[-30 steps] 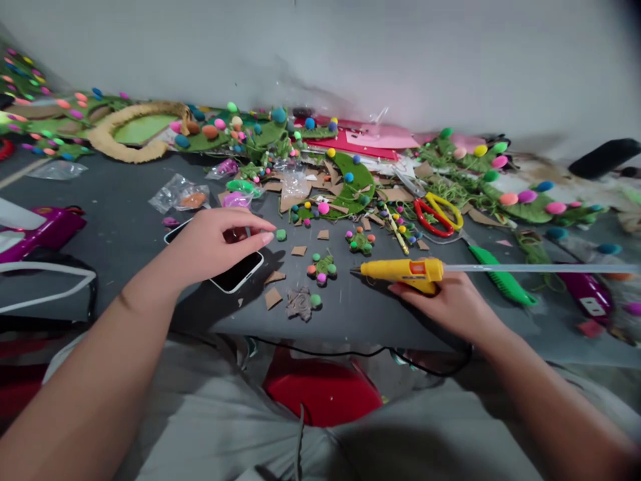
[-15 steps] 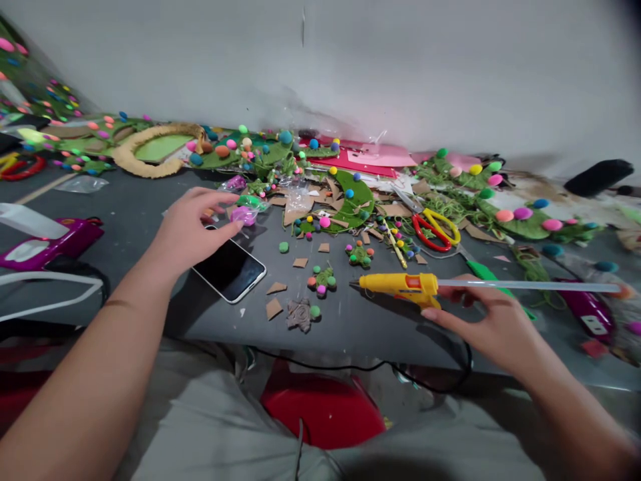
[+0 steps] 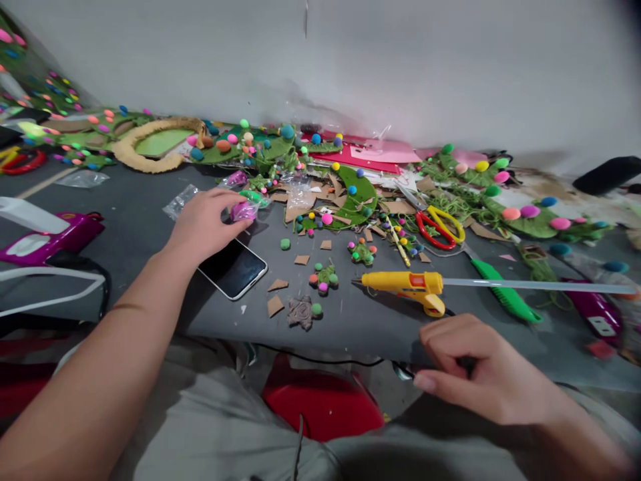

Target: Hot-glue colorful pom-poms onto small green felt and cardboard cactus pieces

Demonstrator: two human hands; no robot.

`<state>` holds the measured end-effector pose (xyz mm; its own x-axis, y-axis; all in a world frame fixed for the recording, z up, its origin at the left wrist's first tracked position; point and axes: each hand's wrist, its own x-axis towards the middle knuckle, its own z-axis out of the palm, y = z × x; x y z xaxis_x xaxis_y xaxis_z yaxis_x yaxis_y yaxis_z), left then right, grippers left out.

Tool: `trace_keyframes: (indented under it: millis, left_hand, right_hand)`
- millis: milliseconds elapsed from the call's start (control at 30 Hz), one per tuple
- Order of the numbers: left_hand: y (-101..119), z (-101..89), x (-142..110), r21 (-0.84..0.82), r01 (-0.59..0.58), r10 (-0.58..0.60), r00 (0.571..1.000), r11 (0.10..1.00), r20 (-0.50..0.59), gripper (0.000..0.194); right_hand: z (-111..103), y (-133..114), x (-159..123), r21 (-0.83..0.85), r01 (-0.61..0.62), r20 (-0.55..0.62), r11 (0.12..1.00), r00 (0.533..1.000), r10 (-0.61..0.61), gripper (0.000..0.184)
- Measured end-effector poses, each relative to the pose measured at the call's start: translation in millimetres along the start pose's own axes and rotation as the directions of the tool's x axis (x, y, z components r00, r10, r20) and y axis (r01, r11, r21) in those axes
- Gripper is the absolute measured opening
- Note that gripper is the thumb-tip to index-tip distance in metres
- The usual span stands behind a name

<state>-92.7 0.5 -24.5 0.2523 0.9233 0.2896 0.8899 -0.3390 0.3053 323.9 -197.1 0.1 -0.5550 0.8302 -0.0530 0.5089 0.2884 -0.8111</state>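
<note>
The slick bag (image 3: 244, 211) behind the phone (image 3: 235, 269) could escape the left hand (image 3: 206, 220), fingers parted around it; right hand (image 3: 483, 367) curled; holds unclear.

Left hand (image 3: 206, 224) at packet (image 3: 244, 212), glue gun (image 3: 395, 282)

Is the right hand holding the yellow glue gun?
No, the glue gun rests on the table, apart from the right hand.

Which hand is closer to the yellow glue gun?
Right. The right hand is just below the yellow glue gun in the picture; the left hand is well left of it, by a purple packet.
</note>
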Motion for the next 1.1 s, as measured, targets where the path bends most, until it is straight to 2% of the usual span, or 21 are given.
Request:
trace_keyframes:
  millis: [133,167,200,267,300,367,400,467,600,667,733,833,967,1100]
  left_hand:
    - [23.3,-11.0,-13.8,-0.057,0.056,-0.059,0.997,0.997,-0.055,0.049]
    - [32.5,-13.0,-18.6,-0.083,0.055,-0.063,0.993,0.995,-0.098,0.047]
    - [42.7,-14.4,-23.7,-0.134,0.037,-0.056,0.989,0.99,-0.137,0.045]
    - [64.6,-15.6,-33.3,-0.238,-0.099,0.061,0.985,0.966,-0.163,0.038]
    - [75.4,-15.7,-37.7,-0.289,-0.163,0.13,0.983,0.944,-0.131,0.037]
    - [94.4,-15.3,-45.0,-0.399,-0.271,0.283,0.959,0.876,-0.03,0.036]
    - [101.8,-14.9,-47.8,-0.434,-0.302,0.339,0.941,0.849,0.01,0.035]
    - [111.9,-13.6,-51.9,-0.477,-0.314,0.404,0.91,0.821,0.095,0.038]
    - [117.3,-11.1,-55.8,-0.551,-0.302,0.462,0.869,0.778,0.177,0.039]
    - [117.3,-10.7,-56.8,-0.561,-0.295,0.477,0.854,0.774,0.209,0.04]
    - [117.1,-10.8,-57.7,-0.549,-0.294,0.478,0.849,0.783,0.227,0.05]
    - [116.8,-10.5,-58.2,-0.513,-0.28,0.436,0.875,0.812,0.213,0.06]
    - [116.1,-9.1,-57.5,-0.493,-0.221,0.34,0.926,0.842,0.166,0.045]
    - [116.0,-8.1,-57.6,-0.511,-0.181,0.305,0.937,0.84,0.17,0.036]
  right_hand:
    - [20.0,-8.9,16.3,0.036,-0.026,0.048,0.999,0.999,0.025,0.049]
    - [24.3,-11.5,21.8,0.044,-0.032,0.043,0.999,0.999,0.03,0.045]
    - [28.5,-14.6,28.1,0.061,-0.036,0.03,0.997,0.999,0.034,0.037]
    - [36.2,-21.4,43.6,0.107,-0.044,-0.043,0.993,0.998,0.049,0.016]
    - [39.4,-24.9,52.3,0.12,-0.031,-0.118,0.992,0.992,0.045,0.017]
    - [44.0,-30.7,69.6,0.141,0.009,-0.232,0.99,0.973,0.024,0.037]
    - [45.1,-32.6,77.4,0.135,0.047,-0.29,0.99,0.957,-0.006,0.045]
    - [45.2,-34.2,90.0,0.067,0.115,-0.374,0.991,0.924,-0.081,0.051]
    - [43.9,-30.1,100.7,-0.149,0.164,-0.464,0.975,0.859,-0.215,0.032]
    - [45.5,-27.3,101.5,-0.162,0.179,-0.486,0.971,0.842,-0.236,0.019]
    - [48.2,-25.4,101.2,-0.147,0.179,-0.493,0.973,0.839,-0.228,0.006]
    - [51.5,-24.3,100.0,-0.106,0.134,-0.499,0.985,0.85,-0.169,0.003]
    - [51.9,-24.2,97.3,-0.056,0.086,-0.524,0.995,0.846,-0.103,0.001]
    - [49.2,-26.3,96.3,-0.129,0.176,-0.549,0.976,0.807,-0.219,0.009]
